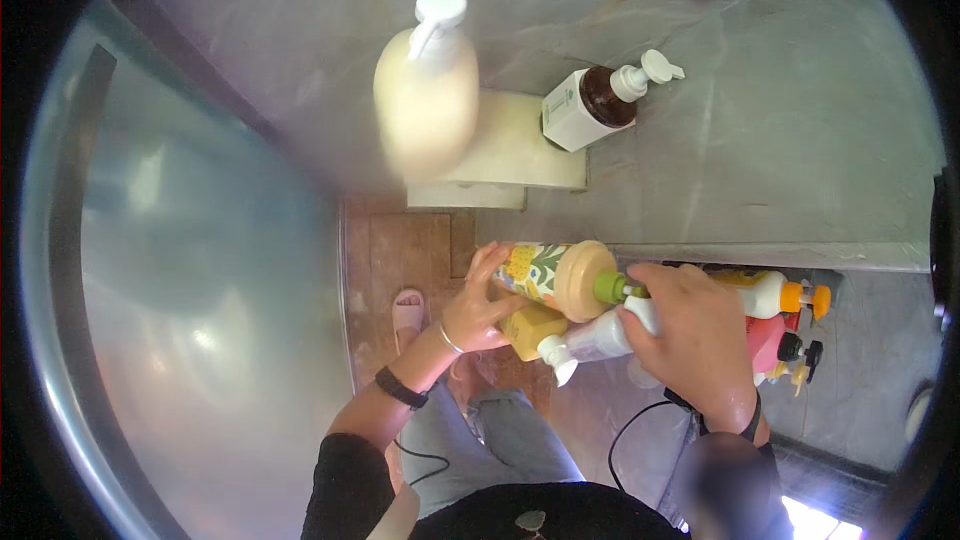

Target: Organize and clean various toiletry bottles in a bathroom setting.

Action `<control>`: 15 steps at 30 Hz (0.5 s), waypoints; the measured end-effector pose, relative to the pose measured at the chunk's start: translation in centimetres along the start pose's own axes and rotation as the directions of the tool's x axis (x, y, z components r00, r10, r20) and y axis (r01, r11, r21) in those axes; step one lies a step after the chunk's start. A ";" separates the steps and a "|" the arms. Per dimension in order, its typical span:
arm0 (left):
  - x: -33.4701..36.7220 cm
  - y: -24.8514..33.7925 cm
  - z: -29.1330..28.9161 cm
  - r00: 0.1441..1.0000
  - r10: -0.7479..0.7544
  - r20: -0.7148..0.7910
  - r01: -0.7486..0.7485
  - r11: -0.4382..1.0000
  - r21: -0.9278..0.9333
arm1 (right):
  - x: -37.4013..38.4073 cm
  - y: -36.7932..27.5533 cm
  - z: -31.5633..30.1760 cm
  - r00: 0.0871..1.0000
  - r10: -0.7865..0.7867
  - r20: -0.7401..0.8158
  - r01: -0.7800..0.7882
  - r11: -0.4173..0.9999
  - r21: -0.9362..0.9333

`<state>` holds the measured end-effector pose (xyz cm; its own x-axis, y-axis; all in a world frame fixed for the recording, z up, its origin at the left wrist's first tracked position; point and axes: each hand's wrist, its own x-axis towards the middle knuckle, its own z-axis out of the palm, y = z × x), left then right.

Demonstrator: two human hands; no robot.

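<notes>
My left hand point(475, 305) is closed around the lower end of a patterned bottle point(535, 272) with a cream shoulder and green pump. A yellow bottle point(535, 330) lies just below it, also against my left fingers. My right hand point(700, 335) grips a clear bottle point(600, 338) whose white cap end points left, toward the yellow bottle. The thumb and fingers of my right hand reach the green pump. Part of the clear bottle is hidden behind that hand.
On the cream holder point(510, 135) stand a large cream pump bottle point(428, 90) and a white-and-brown pump bottle point(592, 110). Right of my right hand are a bottle with an orange pump point(765, 292) and a pink bottle with a black pump point(768, 342). A glossy panel point(210, 270) rises at left.
</notes>
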<state>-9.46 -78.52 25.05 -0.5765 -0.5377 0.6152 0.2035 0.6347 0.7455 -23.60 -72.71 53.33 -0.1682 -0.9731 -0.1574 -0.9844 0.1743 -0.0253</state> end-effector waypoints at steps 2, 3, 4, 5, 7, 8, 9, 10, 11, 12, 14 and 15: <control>1.2 -0.3 0.9 0.999 0.035 -0.035 -0.037 0.999 -0.030 | -0.3 0.3 -0.2 0.998 0.022 -0.053 -0.025 0.997 -0.071; 2.0 -0.6 1.7 0.997 0.052 -0.051 -0.054 0.997 -0.046 | -0.5 0.7 -0.5 0.996 0.049 -0.075 -0.056 0.994 -0.098; 3.3 -0.5 1.5 0.995 0.058 -0.077 -0.064 0.995 -0.073 | -0.4 0.7 -0.5 0.993 0.063 -0.101 -0.074 0.991 -0.109; 3.9 -0.6 1.6 0.995 0.056 -0.082 -0.061 0.996 -0.062 | -0.3 0.6 -0.8 0.991 0.053 -0.126 -0.066 0.992 -0.106; 5.9 -0.7 2.6 0.990 0.074 -0.120 -0.083 0.994 -0.071 | -0.4 0.6 -2.5 0.983 0.040 -0.181 -0.068 0.987 -0.146; 6.6 -0.8 2.6 0.989 0.081 -0.122 -0.089 0.994 -0.065 | -0.4 0.6 -2.9 0.979 0.034 -0.201 -0.066 0.986 -0.155; 6.9 -0.4 2.5 0.990 0.073 -0.121 -0.080 0.995 -0.056 | -0.5 0.6 -3.4 0.975 0.036 -0.218 -0.073 0.984 -0.165; 7.2 -0.2 1.9 0.991 0.069 -0.116 -0.074 0.996 -0.042 | -0.6 0.7 -3.7 0.970 0.037 -0.241 -0.080 0.982 -0.172; 7.5 0.1 1.0 0.992 0.064 -0.110 -0.068 0.997 -0.027 | -0.8 0.9 -3.9 0.974 0.040 -0.223 -0.076 0.984 -0.159; 7.1 0.8 0.0 0.994 0.026 -0.105 -0.029 0.999 -0.027 | -1.1 1.2 -3.8 0.976 0.043 -0.212 -0.075 0.986 -0.145; 6.4 3.3 -3.9 0.987 -0.155 -0.047 0.145 0.973 -0.183 | -1.8 1.6 -3.8 0.980 0.054 -0.191 -0.074 0.992 -0.102; 6.1 4.5 -5.3 0.966 -0.257 0.020 0.250 0.913 -0.323 | -2.1 1.7 -3.6 0.983 0.062 -0.175 -0.077 0.994 -0.076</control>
<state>-7.84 -81.92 33.48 -0.6253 -0.6714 0.3977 0.2973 0.2662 0.9169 -25.07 -70.91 57.17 -0.2359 -0.9716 0.0167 -0.9697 0.2365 0.0617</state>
